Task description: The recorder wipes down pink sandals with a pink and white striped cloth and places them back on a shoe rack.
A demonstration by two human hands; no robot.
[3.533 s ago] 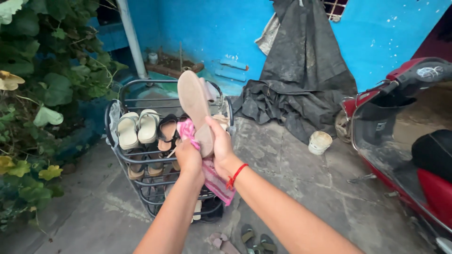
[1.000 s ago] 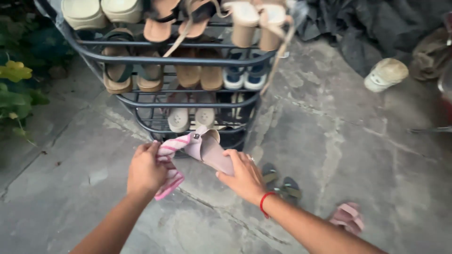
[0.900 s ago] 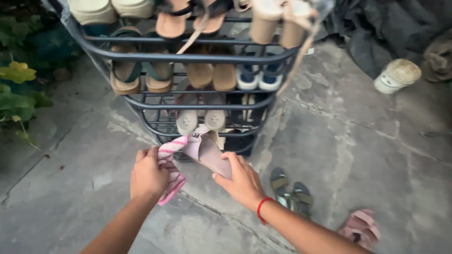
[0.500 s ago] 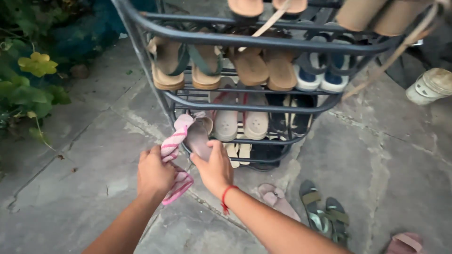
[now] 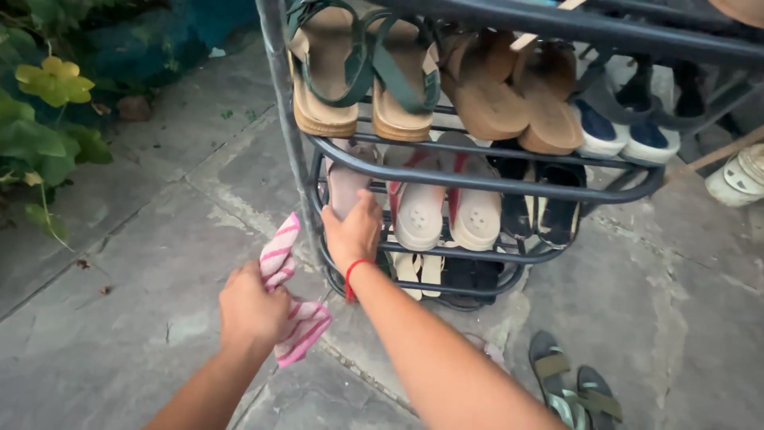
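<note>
Pink sandal (image 5: 347,181) now racked, half hidden

Pink sandal (image 5: 344,185): heel end hidden behind right hand (image 5: 354,232).
Rack (image 5: 493,185): top cut by upper edge.
White bucket (image 5: 738,177): cropped at right edge.
Green sandals (image 5: 573,386): cut by bottom edge.

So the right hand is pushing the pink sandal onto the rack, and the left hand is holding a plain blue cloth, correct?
Not quite: the cloth in the left hand is pink and white striped, not plain blue, as the head view shows. The rest holds: the right hand is on the pink sandal at the rack.
</note>
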